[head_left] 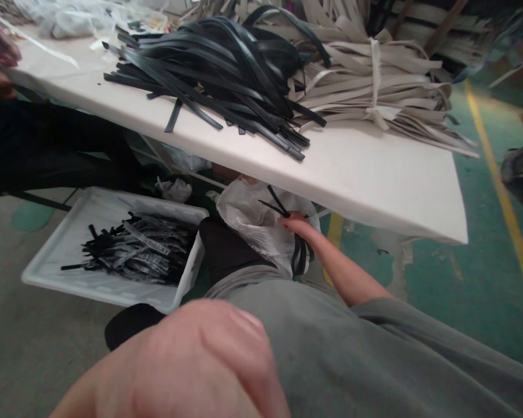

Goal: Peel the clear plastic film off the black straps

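Grip: left hand is blurred, contents cannot be told | white bag is slack, partly hidden by table | black strips are clasped by right hand near bag; could be snagged by loose plastic, or dropped if pressure is eased

Table runs across the far side, strap pile on it around the middle, tied bundle right next to that on the right, plastic bags at the back left. Lower left there's a tub with strips in it. Sack's right of the tub, just below the table edge, right hand over by it. Co-worker's far left.
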`<state>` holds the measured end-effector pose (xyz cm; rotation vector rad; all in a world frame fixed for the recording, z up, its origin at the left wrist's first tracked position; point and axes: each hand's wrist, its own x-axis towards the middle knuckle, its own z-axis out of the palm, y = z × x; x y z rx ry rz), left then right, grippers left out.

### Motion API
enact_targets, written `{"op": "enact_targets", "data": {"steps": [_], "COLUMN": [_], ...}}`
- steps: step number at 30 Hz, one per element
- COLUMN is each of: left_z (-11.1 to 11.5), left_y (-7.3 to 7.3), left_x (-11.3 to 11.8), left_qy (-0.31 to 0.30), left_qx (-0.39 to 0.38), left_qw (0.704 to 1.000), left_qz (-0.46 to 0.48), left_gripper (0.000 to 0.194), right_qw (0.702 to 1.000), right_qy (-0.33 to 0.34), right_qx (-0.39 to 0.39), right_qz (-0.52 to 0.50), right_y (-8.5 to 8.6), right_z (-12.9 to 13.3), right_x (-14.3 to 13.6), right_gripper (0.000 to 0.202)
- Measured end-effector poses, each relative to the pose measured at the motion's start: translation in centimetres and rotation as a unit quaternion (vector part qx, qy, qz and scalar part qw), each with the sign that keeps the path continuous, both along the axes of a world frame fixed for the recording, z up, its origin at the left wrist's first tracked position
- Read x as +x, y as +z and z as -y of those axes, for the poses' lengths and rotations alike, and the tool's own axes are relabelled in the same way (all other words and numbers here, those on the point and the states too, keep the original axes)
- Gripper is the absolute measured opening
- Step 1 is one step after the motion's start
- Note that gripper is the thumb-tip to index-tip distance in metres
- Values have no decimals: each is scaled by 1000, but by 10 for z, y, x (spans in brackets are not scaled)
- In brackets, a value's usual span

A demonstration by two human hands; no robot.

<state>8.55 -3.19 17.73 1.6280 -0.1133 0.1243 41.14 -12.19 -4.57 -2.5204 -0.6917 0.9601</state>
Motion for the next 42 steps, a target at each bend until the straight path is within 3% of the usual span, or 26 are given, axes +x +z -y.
{"op": "enact_targets", "data": {"steps": [3, 6, 9, 11, 14, 17, 22, 30, 36, 42], "left_z": [-15, -25, -27, -25, -23, -27, -32, 1, 26, 25], "left_y": [-31, -77, -115, -126, -129, -129, -142, -160, -169, -166], "left_x": [15, 32, 41, 41, 31, 9, -48, -121, -149, -155], "left_qy": [107, 283, 352, 358, 401, 461, 527, 597, 552, 421], "left_qx": [-33, -29, -104, -170, -198, -213, -283, -301, -316, -291], "left_qw": [993, 949, 918, 911, 892, 860, 799, 740, 758, 824], "left_qz": [-47, -138, -150, -114, -71, -55, -58, -75, -141, -242], "left_gripper": [30, 20, 40, 46, 32, 29, 37, 45, 37, 16], "right_qw": [994, 956, 907, 885, 866, 868, 873, 869, 874, 873], "right_qy": [29, 90, 170, 226, 277, 272, 244, 255, 253, 264], "right_qx": [78, 204, 267, 274, 284, 305, 320, 331, 323, 315], "right_qz": [-65, -189, -277, -302, -304, -283, -276, -263, -261, -262], "right_y": [40, 90, 137, 158, 174, 173, 164, 145, 129, 111], "right_z": [-10, -26, -49, -68, -100, -134, -178, -220, -237, -245], "right_x": [-21, -47, -76, -98, -129, -155, -187, -221, -238, -258], "right_gripper": [18, 22, 23, 20, 13, 10, 17, 20, 19, 16]}}
